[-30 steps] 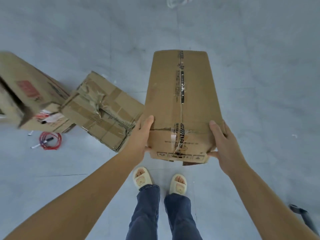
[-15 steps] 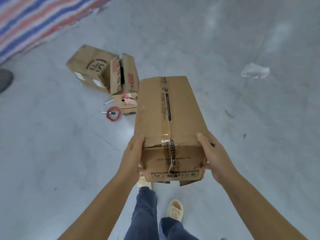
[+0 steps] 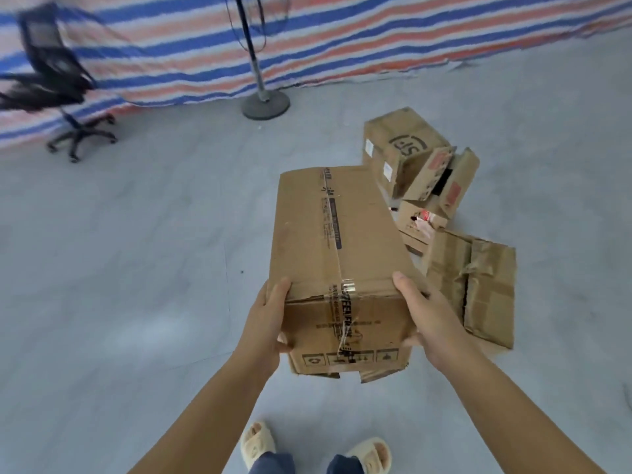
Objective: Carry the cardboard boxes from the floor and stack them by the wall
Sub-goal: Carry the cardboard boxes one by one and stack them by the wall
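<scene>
Head camera looks down on a long taped cardboard box (image 3: 328,248) held up off the floor, out in front of the person at arm's length, its near end toward the camera and its far end pointing away. Left hand (image 3: 265,323) is clamped on the near left corner, thumb lying over the top edge and the fingers hidden round the side. Right hand (image 3: 429,314) grips the near right corner the same way, thumb on top, palm flat against the side. Clear tape with dark print runs the length of the lid and down the near face, and the bottom flaps at the near end hang torn and ragged. Just right of the held box, a cluster of others sits on the grey floor (image 3: 119,268): a crushed brown box (image 3: 478,285) nearest, a small open box (image 3: 419,222) with red-and-white bits in it behind that, a box with raised flaps (image 3: 444,179) bearing red labels, and a box with a round black logo (image 3: 398,142) farthest back. Beyond them stands a pole on a round base (image 3: 265,104), close to the striped red, white and blue tarp (image 3: 342,35) that closes off the back. Far left, blurred, a black office chair (image 3: 58,83) leans by that tarp. Down at the bottom edge, two cream sandals (image 3: 256,443) and dark trouser cuffs show.
</scene>
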